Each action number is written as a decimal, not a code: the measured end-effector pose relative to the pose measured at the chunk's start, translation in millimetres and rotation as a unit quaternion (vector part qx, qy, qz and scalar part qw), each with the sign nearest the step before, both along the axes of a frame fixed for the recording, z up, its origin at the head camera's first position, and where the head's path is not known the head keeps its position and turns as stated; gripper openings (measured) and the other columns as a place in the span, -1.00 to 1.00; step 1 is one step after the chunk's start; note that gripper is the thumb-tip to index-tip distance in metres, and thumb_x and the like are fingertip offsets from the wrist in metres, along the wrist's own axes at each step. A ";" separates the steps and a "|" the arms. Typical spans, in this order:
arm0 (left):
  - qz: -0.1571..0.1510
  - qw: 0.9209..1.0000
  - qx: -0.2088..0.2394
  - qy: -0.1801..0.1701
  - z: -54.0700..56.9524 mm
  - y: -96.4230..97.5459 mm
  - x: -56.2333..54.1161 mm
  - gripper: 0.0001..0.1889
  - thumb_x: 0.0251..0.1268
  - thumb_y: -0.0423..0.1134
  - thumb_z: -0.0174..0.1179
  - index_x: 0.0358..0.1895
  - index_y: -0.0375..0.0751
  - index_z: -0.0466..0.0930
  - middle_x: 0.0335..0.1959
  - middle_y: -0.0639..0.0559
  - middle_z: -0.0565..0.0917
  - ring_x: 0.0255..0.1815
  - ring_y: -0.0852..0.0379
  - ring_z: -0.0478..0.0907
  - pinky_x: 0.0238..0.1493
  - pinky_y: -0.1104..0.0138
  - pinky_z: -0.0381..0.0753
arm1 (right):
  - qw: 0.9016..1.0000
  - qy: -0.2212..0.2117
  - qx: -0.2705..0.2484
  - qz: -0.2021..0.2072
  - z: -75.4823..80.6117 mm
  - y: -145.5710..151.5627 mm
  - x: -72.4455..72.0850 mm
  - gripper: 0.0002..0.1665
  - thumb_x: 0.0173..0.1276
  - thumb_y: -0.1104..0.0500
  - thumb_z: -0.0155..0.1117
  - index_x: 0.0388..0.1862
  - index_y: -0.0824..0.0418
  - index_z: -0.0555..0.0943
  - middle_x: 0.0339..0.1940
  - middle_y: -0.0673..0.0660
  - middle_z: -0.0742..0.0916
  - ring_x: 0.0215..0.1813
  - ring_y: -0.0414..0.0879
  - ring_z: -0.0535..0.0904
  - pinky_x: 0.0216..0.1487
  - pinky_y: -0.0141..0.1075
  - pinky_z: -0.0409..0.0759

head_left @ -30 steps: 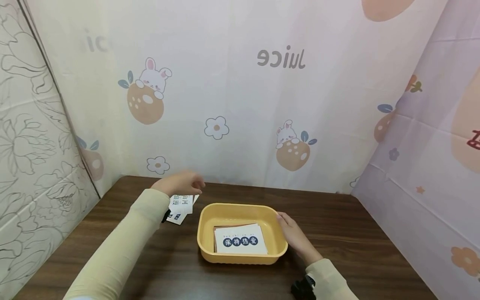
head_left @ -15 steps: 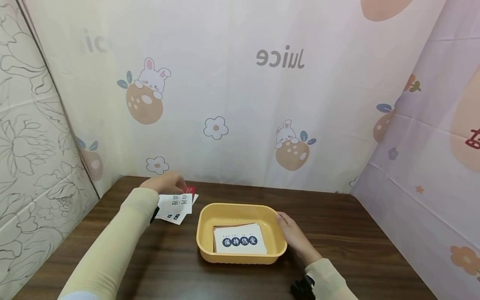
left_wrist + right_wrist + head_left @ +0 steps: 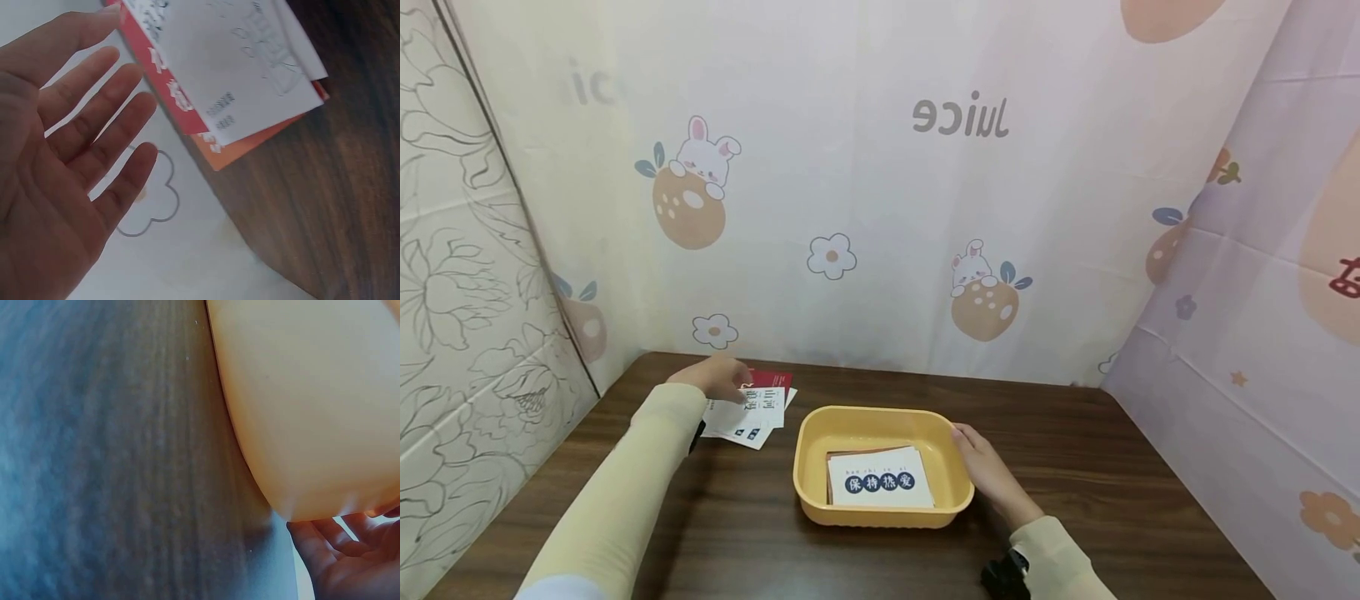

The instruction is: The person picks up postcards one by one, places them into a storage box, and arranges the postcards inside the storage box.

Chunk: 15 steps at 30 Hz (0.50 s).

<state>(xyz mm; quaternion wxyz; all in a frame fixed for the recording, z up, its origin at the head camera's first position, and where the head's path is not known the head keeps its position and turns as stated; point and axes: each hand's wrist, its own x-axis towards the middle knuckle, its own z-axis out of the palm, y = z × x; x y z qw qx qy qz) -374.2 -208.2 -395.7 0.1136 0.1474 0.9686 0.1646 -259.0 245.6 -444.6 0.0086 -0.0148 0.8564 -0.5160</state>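
A loose pile of cards lies at the table's back left: a white card point(image 3: 767, 406) with dark characters on top, a red card point(image 3: 778, 378) behind it. In the left wrist view an orange card point(image 3: 234, 152) shows underneath. My left hand point(image 3: 717, 377) hovers at the pile's left side, fingers apart and slightly bent, holding nothing; its thumb is close to a card edge. A yellow plastic basin point(image 3: 887, 518) stands at the middle, with a stack of cards point(image 3: 882, 479) inside, a white one uppermost. My right hand point(image 3: 991, 473) grips the basin's right rim, fingers point(image 3: 340, 534) against its outer wall.
The dark wood-grain table point(image 3: 737, 533) ends at a patterned curtain point(image 3: 880, 317) at the back. Further printed cloth hangs along both sides. Black wrist straps, one marked camera point(image 3: 1006, 577) on the right, sit over the pale sleeves.
My left hand has moved left and lowered over the card pile, uncovering the red card and more of the white ones. The right hand and the basin stay put.
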 end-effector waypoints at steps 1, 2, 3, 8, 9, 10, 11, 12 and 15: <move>0.009 1.000 0.000 -0.004 -2.2 -1.0 -0.4 -0.57 0.18 -0.22 0.44 0.12 -0.24 0.65 -0.01 -0.14 0.67 0.03 -0.15 0.59 0.02 -0.07 0.58 | 1.000 0.001 0.000 0.002 0.0 0.1 0.1 -0.44 0.69 0.01 -0.21 0.41 0.37 0.36 0.23 0.35 0.58 0.10 0.08 0.60 0.08 -0.05 0.59; 0.015 1.000 -0.002 -0.006 -4.0 -1.5 -0.4 -0.54 0.16 -0.20 0.46 0.14 -0.23 0.64 0.02 -0.15 0.67 0.05 -0.16 0.59 0.03 -0.08 0.58 | 1.000 0.001 -0.002 0.002 0.0 0.2 0.1 -0.44 0.69 0.01 -0.20 0.41 0.38 0.36 0.24 0.35 0.58 0.10 0.08 0.59 0.09 -0.05 0.59; 0.019 1.000 -0.004 -0.007 -5.7 -2.1 -0.5 -0.51 0.14 -0.19 0.48 0.16 -0.22 0.63 0.06 -0.17 0.66 0.07 -0.18 0.58 0.03 -0.09 0.57 | 1.000 0.001 -0.003 0.001 0.0 0.2 0.2 -0.44 0.69 0.01 -0.20 0.41 0.38 0.36 0.24 0.36 0.58 0.11 0.09 0.59 0.09 -0.05 0.58; 0.029 0.999 -0.013 -0.012 -12.9 -5.3 -0.9 -0.39 0.03 -0.13 0.55 0.20 -0.19 0.61 0.13 -0.18 0.63 0.02 -0.14 0.59 0.00 -0.08 0.58 | 1.000 -0.003 -0.005 -0.001 1.6 -0.3 1.4 -0.43 0.69 0.01 -0.21 0.42 0.36 0.35 0.24 0.35 0.58 0.11 0.09 0.59 0.10 -0.05 0.58; 0.026 0.999 -0.016 -0.011 -14.4 -6.2 -1.1 -0.37 0.01 -0.11 0.57 0.20 -0.20 0.61 0.13 -0.20 0.63 0.01 -0.14 0.59 0.01 -0.09 0.58 | 1.000 -0.004 -0.005 -0.001 1.9 -0.4 1.9 -0.43 0.69 0.00 -0.21 0.42 0.36 0.35 0.25 0.35 0.58 0.12 0.09 0.59 0.10 -0.05 0.58; 0.027 0.999 -0.017 -0.010 -15.8 -6.9 -1.2 -0.35 -0.01 -0.10 0.58 0.20 -0.20 0.61 0.13 -0.21 0.62 0.01 -0.14 0.58 0.03 -0.10 0.57 | 1.000 -0.003 -0.005 0.000 2.1 -0.3 2.1 -0.43 0.69 0.01 -0.21 0.43 0.37 0.35 0.25 0.35 0.57 0.12 0.09 0.59 0.10 -0.04 0.58; 0.026 0.999 -0.019 -0.009 -17.0 -7.5 -1.2 -0.34 -0.03 -0.09 0.58 0.20 -0.21 0.61 0.14 -0.23 0.61 0.02 -0.15 0.57 0.05 -0.12 0.55 | 1.000 -0.004 -0.004 0.002 2.0 0.0 2.2 -0.42 0.69 0.00 -0.21 0.43 0.38 0.34 0.26 0.36 0.57 0.13 0.10 0.59 0.11 -0.03 0.58; 0.027 0.999 -0.019 -0.007 -18.0 -8.1 -1.0 -0.33 -0.05 -0.08 0.59 0.20 -0.21 0.61 0.15 -0.25 0.60 0.04 -0.17 0.56 0.07 -0.13 0.54 | 1.000 -0.003 -0.004 0.004 2.0 0.2 2.3 -0.41 0.69 0.00 -0.21 0.43 0.39 0.34 0.26 0.38 0.56 0.13 0.11 0.58 0.11 -0.02 0.58; 0.032 0.999 -0.028 0.000 -20.4 -8.7 0.2 -0.28 -0.09 -0.01 0.60 0.21 -0.22 0.61 0.19 -0.30 0.56 0.12 -0.24 0.51 0.13 -0.19 0.48 | 1.000 -0.003 -0.006 0.006 1.1 1.0 2.0 -0.40 0.69 -0.01 -0.22 0.43 0.41 0.33 0.27 0.39 0.55 0.14 0.12 0.58 0.11 -0.01 0.58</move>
